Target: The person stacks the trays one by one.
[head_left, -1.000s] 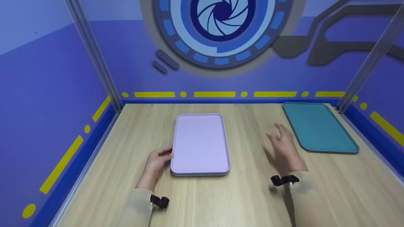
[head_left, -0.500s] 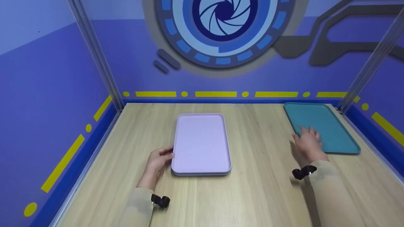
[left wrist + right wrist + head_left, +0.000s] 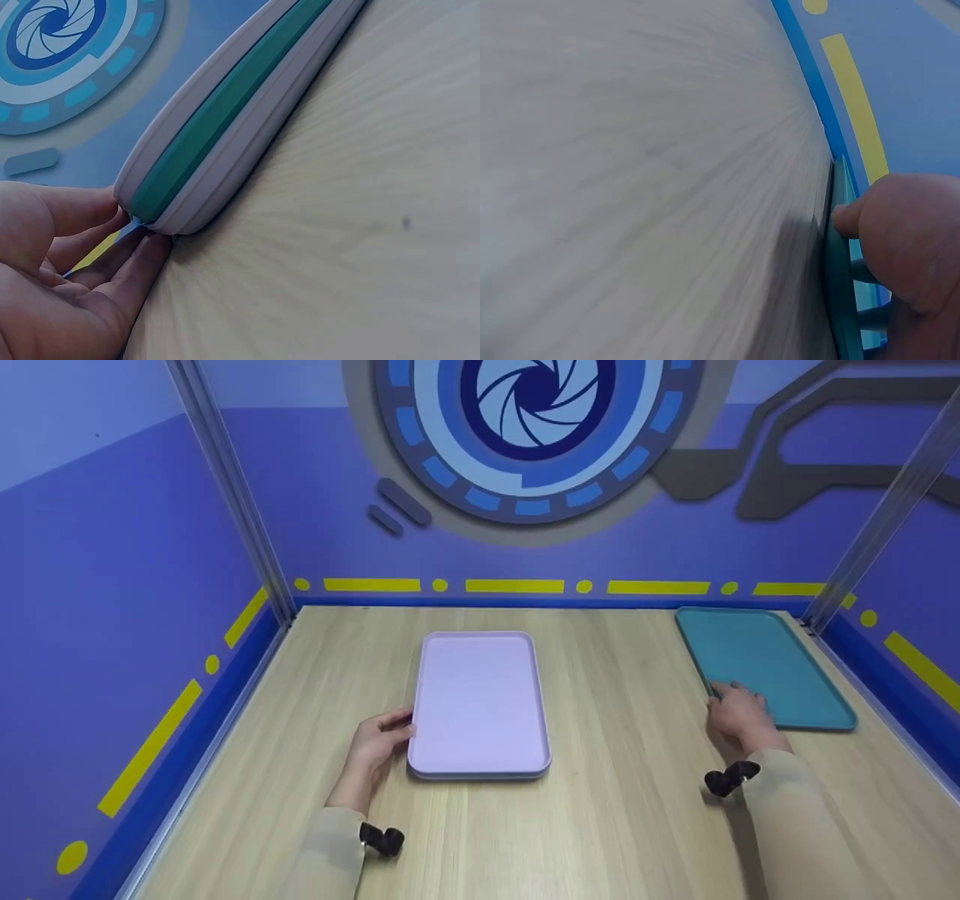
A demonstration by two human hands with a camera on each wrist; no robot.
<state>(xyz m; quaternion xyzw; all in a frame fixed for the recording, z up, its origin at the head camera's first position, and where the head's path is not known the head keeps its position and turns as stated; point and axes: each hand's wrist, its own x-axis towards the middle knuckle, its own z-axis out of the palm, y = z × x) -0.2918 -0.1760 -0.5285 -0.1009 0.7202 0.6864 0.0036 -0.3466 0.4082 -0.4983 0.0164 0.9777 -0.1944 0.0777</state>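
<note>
A stack of trays lies left of centre on the wooden table, topped by a lilac tray [image 3: 480, 701]. In the left wrist view a green tray [image 3: 202, 139] shows between the top tray and another pale lilac tray [image 3: 225, 165]. My left hand [image 3: 373, 744] rests thumb and fingertips against the stack's left edge, fingers mostly straight. At the right back lies a teal tray [image 3: 787, 667]. My right hand [image 3: 741, 714] pinches its near left rim, the thumb [image 3: 847, 219] on the outer side and the fingers over the inside.
The wooden table [image 3: 615, 810] is enclosed by a blue back wall [image 3: 525, 562] and side walls with yellow markings. Metal posts [image 3: 232, 502] stand at the back corners. A black wrist camera [image 3: 381, 838] sits on each sleeve.
My right hand has moved right from the bare table to the teal tray, then lowered and taken hold of its left rim. The left hand and the stack have stayed put.
</note>
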